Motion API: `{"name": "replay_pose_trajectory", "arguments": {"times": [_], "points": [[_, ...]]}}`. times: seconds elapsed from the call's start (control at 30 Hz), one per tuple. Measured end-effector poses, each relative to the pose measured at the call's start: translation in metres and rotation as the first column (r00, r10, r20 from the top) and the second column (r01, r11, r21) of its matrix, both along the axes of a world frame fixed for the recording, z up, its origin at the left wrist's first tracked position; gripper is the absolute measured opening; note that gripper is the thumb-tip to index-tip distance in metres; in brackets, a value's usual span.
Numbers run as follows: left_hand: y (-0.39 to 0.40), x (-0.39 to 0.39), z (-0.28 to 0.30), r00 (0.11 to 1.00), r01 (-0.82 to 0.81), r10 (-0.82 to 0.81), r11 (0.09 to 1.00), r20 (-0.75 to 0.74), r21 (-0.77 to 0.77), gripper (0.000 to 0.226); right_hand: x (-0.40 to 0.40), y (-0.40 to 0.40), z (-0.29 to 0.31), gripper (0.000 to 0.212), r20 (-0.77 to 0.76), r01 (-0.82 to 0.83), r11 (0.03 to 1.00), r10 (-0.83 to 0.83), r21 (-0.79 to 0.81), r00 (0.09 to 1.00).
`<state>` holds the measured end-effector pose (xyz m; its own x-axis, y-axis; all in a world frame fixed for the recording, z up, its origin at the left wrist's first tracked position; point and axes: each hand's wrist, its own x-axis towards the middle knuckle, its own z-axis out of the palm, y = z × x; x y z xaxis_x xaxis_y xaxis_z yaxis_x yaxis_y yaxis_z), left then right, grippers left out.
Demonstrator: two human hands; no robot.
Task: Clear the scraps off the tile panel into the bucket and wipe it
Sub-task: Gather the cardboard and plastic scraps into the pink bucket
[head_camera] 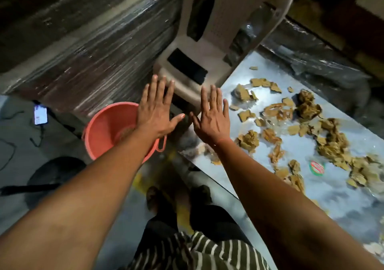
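Note:
A glossy grey tile panel lies to my right, strewn with several torn brown cardboard scraps and a round green-red sticker. A salmon-pink plastic bucket stands on the floor just left of the panel's near corner. My left hand is stretched out flat, fingers spread, over the bucket's right rim, holding nothing. My right hand is also flat and spread, hovering above the panel's left corner, empty. No cloth is visible.
A beige plastic chair leans behind the hands. Plastic-wrapped stacked boxes fill the left background. A lit phone with cables lies on the floor at left. My feet in sandals stand beside the panel's edge.

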<state>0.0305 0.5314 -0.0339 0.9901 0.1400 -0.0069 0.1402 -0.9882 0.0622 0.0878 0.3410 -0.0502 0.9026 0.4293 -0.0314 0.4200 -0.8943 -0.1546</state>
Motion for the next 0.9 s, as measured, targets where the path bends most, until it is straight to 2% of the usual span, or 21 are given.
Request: {"name": "replay_pose_trajectory", "arguments": {"times": [0.2, 0.37, 0.53, 0.7, 0.9], "points": [[-0.108, 0.02, 0.018, 0.979, 0.202, -0.202, 0.979, -0.006, -0.014, 0.104, -0.016, -0.132, 0.016, 0.084, 0.02, 0.21, 0.978, -0.21, 0.002, 0.978], [-0.218, 0.029, 0.02, 0.952, 0.302, -0.302, 0.953, -0.045, -0.006, 0.099, -0.038, -0.254, 0.008, 0.085, 0.001, 0.33, 0.944, -0.33, 0.025, 0.944], [-0.345, 0.028, 0.016, 0.941, 0.323, -0.326, 0.945, -0.092, -0.048, 0.097, -0.059, -0.386, -0.001, 0.087, -0.044, 0.391, 0.92, -0.39, 0.013, 0.92], [-0.462, 0.033, 0.01, 0.953, 0.263, -0.282, 0.952, -0.109, -0.157, 0.097, -0.067, -0.513, -0.001, 0.088, -0.07, 0.475, 0.88, -0.474, 0.001, 0.878], [-0.552, 0.046, 0.011, 0.944, 0.254, -0.296, 0.934, -0.144, -0.252, 0.099, -0.068, -0.619, -0.004, 0.089, -0.107, 0.601, 0.799, -0.598, -0.015, 0.794]]}}
